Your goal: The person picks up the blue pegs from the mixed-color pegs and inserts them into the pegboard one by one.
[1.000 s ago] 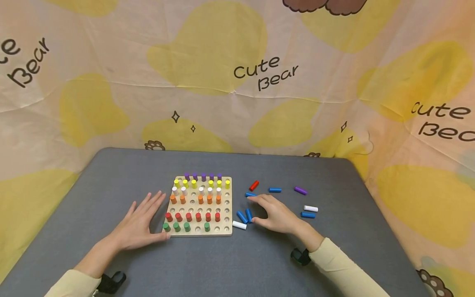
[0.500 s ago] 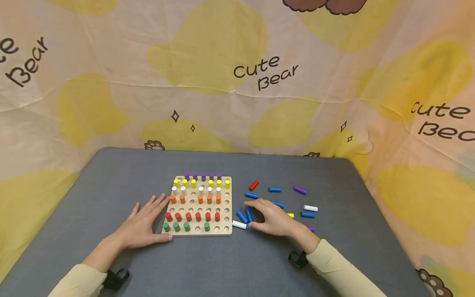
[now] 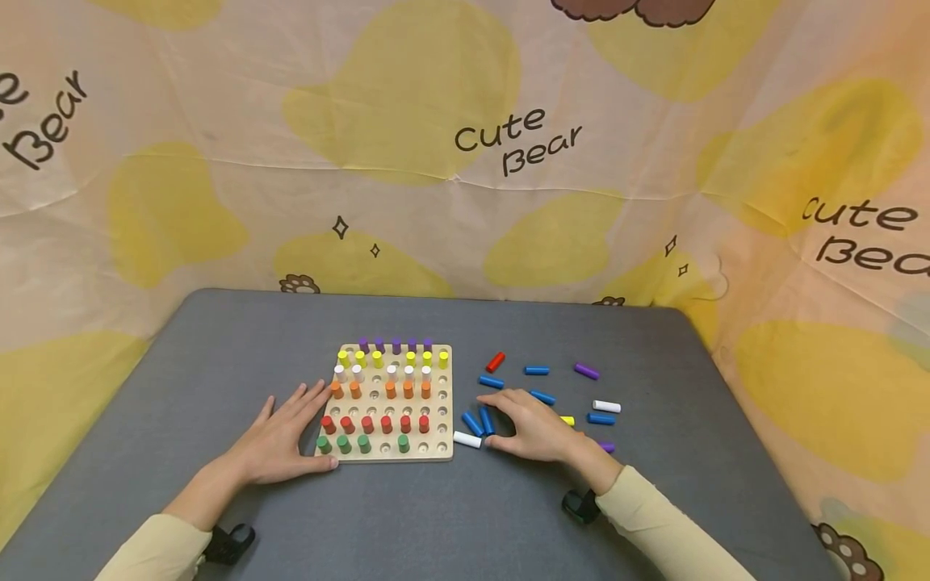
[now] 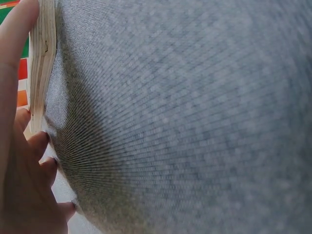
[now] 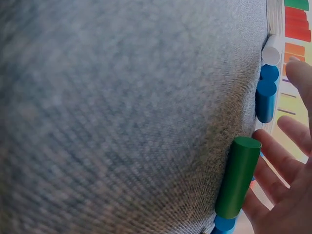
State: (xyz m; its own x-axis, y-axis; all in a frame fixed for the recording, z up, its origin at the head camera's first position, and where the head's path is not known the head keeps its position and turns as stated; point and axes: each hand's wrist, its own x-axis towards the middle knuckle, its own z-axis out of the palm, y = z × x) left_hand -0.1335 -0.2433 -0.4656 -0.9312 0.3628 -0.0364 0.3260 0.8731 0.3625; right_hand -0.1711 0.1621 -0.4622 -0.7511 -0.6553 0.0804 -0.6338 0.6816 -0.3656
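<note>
A wooden pegboard (image 3: 433, 436) stands with rows of green, red, orange, white, yellow and purple pegs, some holes bare. My left hand (image 3: 272, 452) lies at its left side, fingers spread, thumb on the near left corner and fingertips along the edge. Right of the board my right hand (image 3: 538, 432) hovers low over loose pegs, thumb and index finger apart with nothing between them. Two blue pegs (image 3: 472, 423) lie by its fingertips, next to a white peg (image 3: 467, 440). In the right wrist view a green peg (image 5: 239, 178) lies beneath the hand, hidden from the head view.
Around the right hand lie more pegs on the grey table (image 3: 436, 524): a red peg (image 3: 496, 362), several blue ones, a purple peg (image 3: 586, 371), a white peg (image 3: 606, 407) and a partly covered yellow peg (image 3: 567, 421). A printed cloth (image 3: 407, 97) hangs behind.
My right hand has drawn back slightly toward me, uncovering blue, yellow and purple pegs. The left hand has shifted a little, its thumb farther over the board's corner.
</note>
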